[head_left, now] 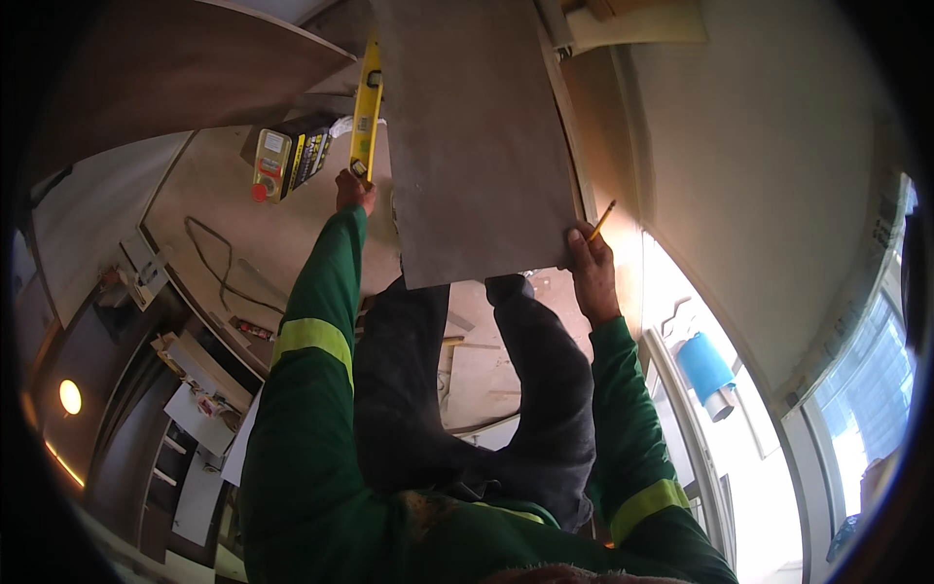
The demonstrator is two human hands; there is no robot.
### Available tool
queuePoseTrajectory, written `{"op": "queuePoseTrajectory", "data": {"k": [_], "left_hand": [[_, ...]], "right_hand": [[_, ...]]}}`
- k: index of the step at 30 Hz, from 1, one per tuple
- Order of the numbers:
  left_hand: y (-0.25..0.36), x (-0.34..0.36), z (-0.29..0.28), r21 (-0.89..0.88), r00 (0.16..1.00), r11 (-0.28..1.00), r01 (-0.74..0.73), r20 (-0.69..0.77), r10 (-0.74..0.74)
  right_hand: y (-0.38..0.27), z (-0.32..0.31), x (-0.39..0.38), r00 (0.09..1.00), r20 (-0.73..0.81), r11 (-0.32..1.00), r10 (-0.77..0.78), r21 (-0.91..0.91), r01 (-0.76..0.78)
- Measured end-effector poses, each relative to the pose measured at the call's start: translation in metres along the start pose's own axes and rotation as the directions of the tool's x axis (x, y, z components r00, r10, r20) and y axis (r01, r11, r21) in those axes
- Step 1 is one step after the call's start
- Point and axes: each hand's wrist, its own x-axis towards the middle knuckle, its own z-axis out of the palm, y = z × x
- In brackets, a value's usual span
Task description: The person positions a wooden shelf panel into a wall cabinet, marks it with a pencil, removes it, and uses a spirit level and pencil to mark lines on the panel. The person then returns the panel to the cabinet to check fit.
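Observation:
A wide grey-brown board (482, 146) stretches away from me, its near edge just above my knees. My left hand (356, 191) is closed around the near end of a yellow spirit level (366, 112), which lies lengthwise along the board's left edge. At the board's near right corner, my right hand (592, 268) grips the edge with the thumb on top; its other fingers are partly hidden. A yellow pencil (603, 220) sticks up from between the fingers of that same hand.
A metal can with a red cap (269, 165) stands on the floor left of the level, by a dark box (309, 154). A cable (226, 258) curls across the floor nearby. A large brown panel (185, 68) rises at far left; a pale wall (739, 175) closes the right side.

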Motion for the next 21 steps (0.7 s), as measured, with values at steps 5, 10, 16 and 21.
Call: {"op": "queuePoseTrajectory", "data": {"k": [5,10,16,21], "left_hand": [[-0.015,0.002,-0.023,-0.414,0.998,0.909,0.059,-0.007,-0.068],[0.116,-0.097,-0.199,-0.578,0.92,0.773,-0.261,0.094,0.381],[0.21,-0.317,-0.331,-0.16,0.561,0.613,-0.774,0.278,0.78],[0.193,-0.298,-0.348,-0.126,0.853,0.857,-0.499,0.1,0.512]], "right_hand": [[0.006,0.018,-0.004,1.0,0.006,0.999,0.019,-0.039,-0.018],[-0.054,0.061,-0.057,0.987,-0.069,0.871,-0.146,-0.482,0.095],[-0.145,0.125,-0.132,0.984,-0.074,0.903,-0.162,-0.414,0.118],[-0.184,0.142,-0.14,0.974,-0.025,0.909,-0.225,-0.367,0.2]]}}
